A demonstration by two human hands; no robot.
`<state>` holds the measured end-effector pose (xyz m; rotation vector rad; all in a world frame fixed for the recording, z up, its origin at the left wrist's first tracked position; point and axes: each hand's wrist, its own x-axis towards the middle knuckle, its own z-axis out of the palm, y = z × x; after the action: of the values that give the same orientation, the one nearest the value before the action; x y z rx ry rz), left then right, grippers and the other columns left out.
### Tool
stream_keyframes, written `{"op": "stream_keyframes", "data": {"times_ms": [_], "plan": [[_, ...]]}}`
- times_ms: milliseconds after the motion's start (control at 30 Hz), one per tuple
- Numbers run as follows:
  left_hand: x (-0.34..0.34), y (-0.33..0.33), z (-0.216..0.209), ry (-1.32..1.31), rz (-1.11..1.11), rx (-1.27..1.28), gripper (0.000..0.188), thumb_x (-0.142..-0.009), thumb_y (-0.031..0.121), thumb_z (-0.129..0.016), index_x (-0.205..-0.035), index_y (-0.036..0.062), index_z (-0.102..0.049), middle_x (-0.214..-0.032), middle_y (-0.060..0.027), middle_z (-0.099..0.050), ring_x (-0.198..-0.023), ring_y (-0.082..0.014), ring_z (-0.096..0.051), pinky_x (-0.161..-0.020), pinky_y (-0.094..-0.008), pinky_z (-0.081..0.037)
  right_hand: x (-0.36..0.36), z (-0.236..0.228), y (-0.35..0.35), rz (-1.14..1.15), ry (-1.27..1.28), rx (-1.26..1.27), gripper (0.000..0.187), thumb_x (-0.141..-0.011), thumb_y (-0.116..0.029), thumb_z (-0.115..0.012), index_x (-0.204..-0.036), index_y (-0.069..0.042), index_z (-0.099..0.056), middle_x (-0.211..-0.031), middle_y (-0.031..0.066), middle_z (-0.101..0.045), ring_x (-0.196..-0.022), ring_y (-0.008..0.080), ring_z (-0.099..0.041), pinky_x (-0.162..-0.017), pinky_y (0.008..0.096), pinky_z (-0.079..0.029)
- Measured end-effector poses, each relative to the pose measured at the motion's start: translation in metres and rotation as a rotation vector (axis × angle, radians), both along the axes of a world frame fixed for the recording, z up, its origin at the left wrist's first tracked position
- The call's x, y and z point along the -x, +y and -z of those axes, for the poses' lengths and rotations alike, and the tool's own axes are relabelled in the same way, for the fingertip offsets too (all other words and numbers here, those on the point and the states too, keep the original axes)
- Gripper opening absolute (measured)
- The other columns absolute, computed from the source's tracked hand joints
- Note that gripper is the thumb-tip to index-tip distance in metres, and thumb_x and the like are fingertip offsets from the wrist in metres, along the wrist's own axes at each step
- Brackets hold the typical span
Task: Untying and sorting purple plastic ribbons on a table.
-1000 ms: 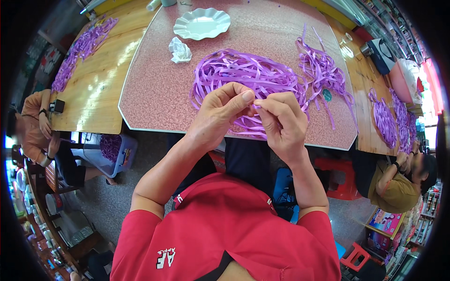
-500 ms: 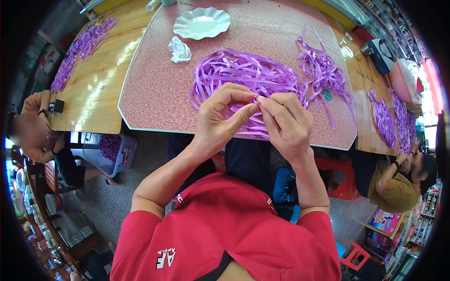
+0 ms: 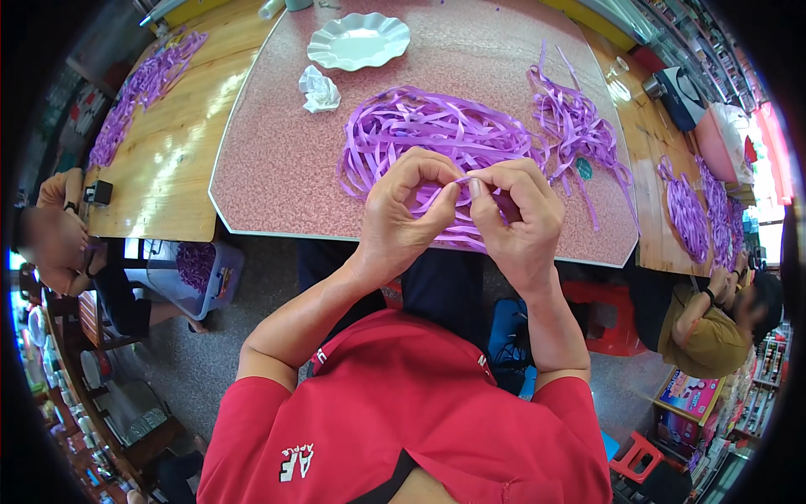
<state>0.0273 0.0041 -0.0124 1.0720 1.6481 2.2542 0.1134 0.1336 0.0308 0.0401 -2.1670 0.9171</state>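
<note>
Both hands are raised over the near side of the pink speckled table, fingertips close together. My left hand point(image 3: 407, 210) pinches a thin purple ribbon point(image 3: 463, 179) between thumb and forefinger. Just to its right, my right hand point(image 3: 520, 214) pinches the same ribbon, thumb raised against the forefinger. A short piece of it shows between the fingertips. Behind and below the hands lies a large heap of purple ribbons point(image 3: 445, 122), looped and tangled, partly hidden by my fingers. A smaller, looser bunch of purple ribbons point(image 3: 575, 126) lies at the right.
On the table point(image 3: 269, 168) are a white scalloped plate point(image 3: 359, 42) and a crumpled white tissue point(image 3: 319, 90). A person point(image 3: 63, 227) sits at the left beside a plastic bin point(image 3: 222, 277). Another person point(image 3: 709, 328) works at the right near more ribbons point(image 3: 687, 214).
My fingertips have moved slightly apart, and a short stretch of ribbon now shows between them. The right thumb has straightened upward. The heaps lie as before.
</note>
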Motion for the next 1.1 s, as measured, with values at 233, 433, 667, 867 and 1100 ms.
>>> {"op": "stream_keyframes", "data": {"times_ms": [233, 433, 667, 867, 1100], "plan": [[0.002, -0.001, 0.004, -0.184, 0.21, -0.126, 0.013, -0.096, 0.004, -0.061, -0.108, 0.0006, -0.056, -0.107, -0.0064, -0.055, -0.099, -0.0131, -0.057, -0.091, -0.0284, -0.047, 0.0, 0.0, -0.004, -0.068, -0.046, 0.11, 0.01, -0.082, 0.005, -0.069, -0.09, -0.001, -0.066, -0.082, 0.0039, -0.062, -0.066, 0.0081, -0.059, -0.054, 0.023, -0.046], [0.008, -0.001, 0.005, 0.287, -0.117, -0.03, 0.019, -0.092, 0.005, -0.067, -0.107, 0.0014, -0.057, -0.104, -0.0103, -0.057, -0.099, -0.0212, -0.059, -0.086, -0.0331, -0.048, -0.004, -0.006, -0.004, -0.287, -0.293, 0.828, 0.01, -0.093, -0.007, -0.062, -0.097, 0.002, -0.065, -0.079, -0.0035, -0.057, -0.055, 0.0001, -0.04, -0.047, 0.0174, -0.029], [0.002, -0.005, -0.008, 0.316, -0.171, 0.049, 0.014, -0.089, 0.006, -0.069, -0.1, 0.0012, -0.062, -0.099, -0.0127, -0.061, -0.096, -0.0246, -0.06, -0.085, -0.0351, -0.047, -0.003, -0.006, -0.003, -0.268, -0.301, 0.849, 0.011, -0.094, -0.007, -0.062, -0.097, 0.002, -0.068, -0.078, -0.0037, -0.057, -0.06, -0.0009, -0.042, -0.052, 0.0164, -0.031], [0.006, -0.008, -0.005, 0.163, -0.053, 0.094, 0.014, -0.088, 0.007, -0.071, -0.098, 0.0006, -0.063, -0.098, -0.0109, -0.061, -0.095, -0.0213, -0.06, -0.084, -0.0327, -0.048, -0.003, -0.003, 0.004, -0.222, -0.26, 0.562, 0.009, -0.094, -0.004, -0.062, -0.095, 0.003, -0.068, -0.083, -0.0022, -0.06, -0.072, 0.001, -0.05, -0.062, 0.0173, -0.038], [0.001, -0.005, 0.0, -0.083, 0.036, -0.026, 0.013, -0.088, 0.003, -0.07, -0.099, 0.0009, -0.062, -0.1, -0.0069, -0.059, -0.095, -0.0135, -0.058, -0.084, -0.0273, -0.048, -0.003, -0.005, 0.002, -0.24, -0.336, 0.718, 0.009, -0.094, -0.008, -0.063, -0.096, -0.001, -0.068, -0.079, -0.0043, -0.058, -0.061, -0.0016, -0.043, -0.054, 0.0162, -0.032]]}}
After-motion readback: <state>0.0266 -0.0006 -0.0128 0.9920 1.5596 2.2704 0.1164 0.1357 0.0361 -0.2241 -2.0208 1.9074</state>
